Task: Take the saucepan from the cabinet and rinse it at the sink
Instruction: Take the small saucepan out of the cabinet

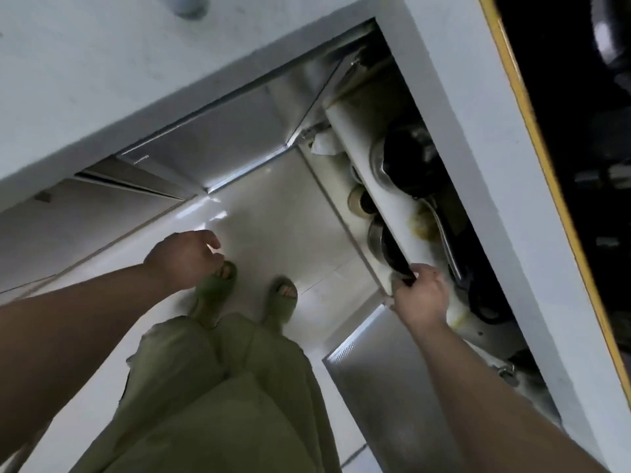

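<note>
Looking down: the view tilts hard, floor [273, 213] and green sandals below, open cabinet [403, 186] off to the right under the worktop [170, 80].
Stage: pretty early I'd say, just the grab part of step one.
Right hand [421, 297]: fingers wrapped around a dark handle [399, 266] at the front edge of the cabinet shelf [355, 138].
Saucepan [384, 242]: my guess is it's the dark pan that handle belongs to, sitting below the shelf edge and mostly hidden, so can't be sure it's a saucepan and not a frying pan.
Left hand [182, 259]: hanging free over the floor, fingers loosely curled, holding nothing.
Other stuff: another dark pan [406, 162] and a metal ladle [444, 233] on the shelf, a cup [358, 201] tucked lower.
Doors: steel door [211, 138] swung open, so that bit is sorted.
Left to do: pull the pan clear, carry it to the sink, rinse it. No sink or tap anywhere in view.
</note>
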